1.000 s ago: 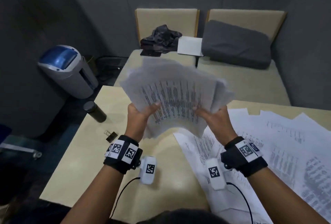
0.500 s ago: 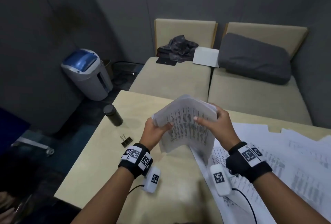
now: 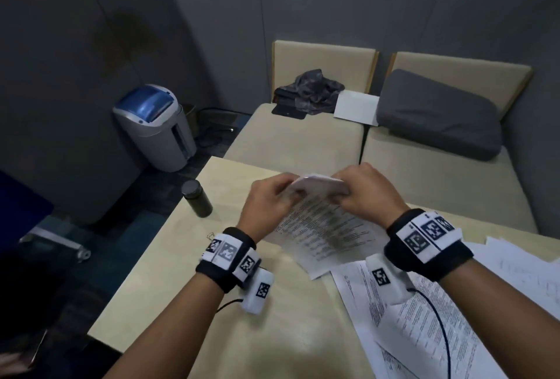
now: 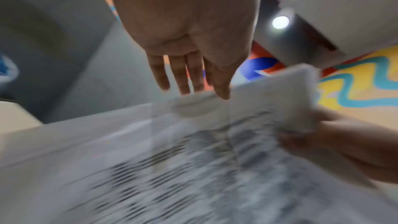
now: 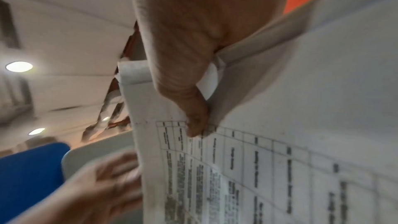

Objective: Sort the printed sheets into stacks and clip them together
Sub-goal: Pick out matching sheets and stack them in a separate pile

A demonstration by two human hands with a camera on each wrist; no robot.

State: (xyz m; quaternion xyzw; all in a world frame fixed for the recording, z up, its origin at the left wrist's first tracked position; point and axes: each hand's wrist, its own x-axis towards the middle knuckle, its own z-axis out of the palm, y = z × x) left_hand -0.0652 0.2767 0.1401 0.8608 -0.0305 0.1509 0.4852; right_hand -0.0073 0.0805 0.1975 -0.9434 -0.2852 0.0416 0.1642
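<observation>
Both hands hold a stack of printed sheets [image 3: 321, 221] upright on the table [image 3: 188, 260]. The right hand [image 3: 363, 187] pinches the top edge; the left hand [image 3: 266, 199] touches it with straight fingers. A binder clip [image 3: 210, 236] lies just left of the left wrist.

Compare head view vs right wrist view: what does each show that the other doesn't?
Head only: the table, a dark bottle, loose sheets lying to the right, and the backs of both hands at the stack's top edge.
Right wrist only: the right hand with its thumb pinching the stack's top edge, and the printed table grid, text unreadable.
Both: the stack, held in the right hand, the left hand at its other side.
</observation>
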